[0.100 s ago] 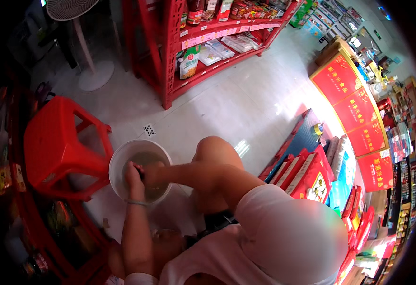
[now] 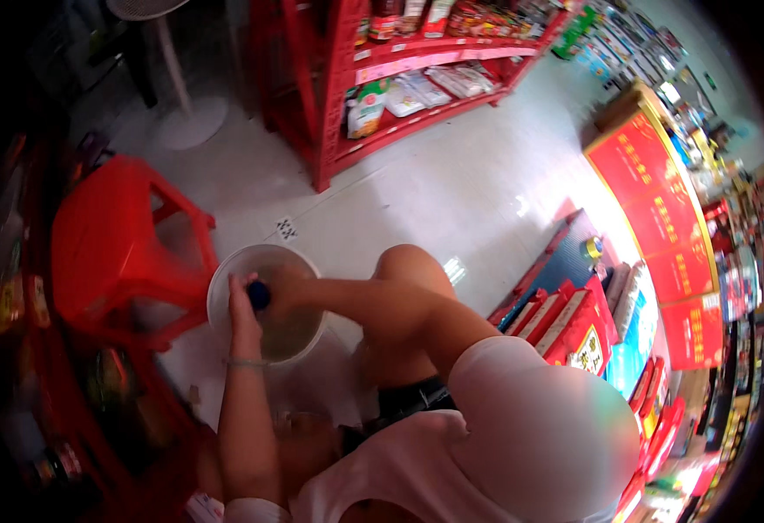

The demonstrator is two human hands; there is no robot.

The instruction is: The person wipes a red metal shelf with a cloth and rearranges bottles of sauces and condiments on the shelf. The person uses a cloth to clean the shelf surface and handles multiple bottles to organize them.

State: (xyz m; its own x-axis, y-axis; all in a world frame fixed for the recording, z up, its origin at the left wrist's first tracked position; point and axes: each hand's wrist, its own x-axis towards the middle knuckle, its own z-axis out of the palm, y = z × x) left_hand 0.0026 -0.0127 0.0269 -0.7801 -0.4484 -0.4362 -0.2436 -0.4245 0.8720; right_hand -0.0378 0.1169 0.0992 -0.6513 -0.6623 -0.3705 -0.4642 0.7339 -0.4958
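A white bucket (image 2: 221, 336) with cloudy liquid in it stands on the floor ahead of my knees. Both of my hands are together inside its opening. My left hand (image 2: 243, 315), with a band at the wrist, is closed against a dark blue round thing (image 2: 259, 295), which looks like a cap or the end of something; the rest of it is hidden by the hands. My right hand (image 2: 288, 293) reaches across from the right and presses close beside the blue thing. Motion smears its fingers, so their grip does not show.
A red plastic stool (image 2: 107, 253) stands left of the bucket. Beyond is a red metal shelf (image 2: 322, 144) with packaged goods, and a pedestal fan (image 2: 188, 122). A playing card (image 2: 287, 228) lies on the tiles. Red boxes (image 2: 573, 322) are stacked at my right.
The blue thing between my hands shows more of its round end now. My left hand has turned slightly and its fingers point higher. The whole view has shifted a little.
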